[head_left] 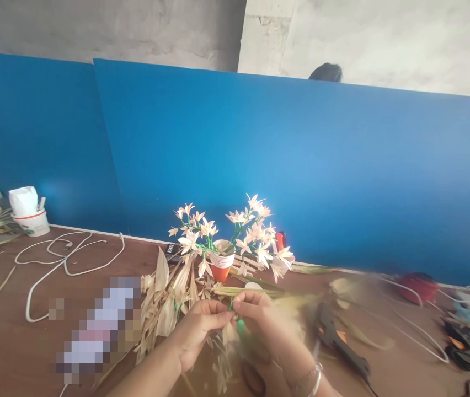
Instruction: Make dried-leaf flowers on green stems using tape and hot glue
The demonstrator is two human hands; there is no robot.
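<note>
Head view, lower centre of the frame: one thin green stem (231, 304), held between both hands. Left hand (202, 326): thumb and forefinger pinching the stem. Right hand (258, 310): fingertips likewise pinched on it. Just below: green item (240, 327), blurred; I cannot tell what. Above, near centre: orange-and-white cup (220, 272) with pale flowers (190, 241). Left of the hands: dried husks (166, 320). Lower right: black glue gun (343, 345) on the brown table (11, 353). Left: white cable (27, 306), white tub (33, 225). Behind, I list a blue partition (227, 149).

Craft workshop, brown worktable (3, 358), glue gun (346, 349), dried husks (166, 321), blue partition (260, 154) (bare concrete wall (135, 27) behind)
</note>
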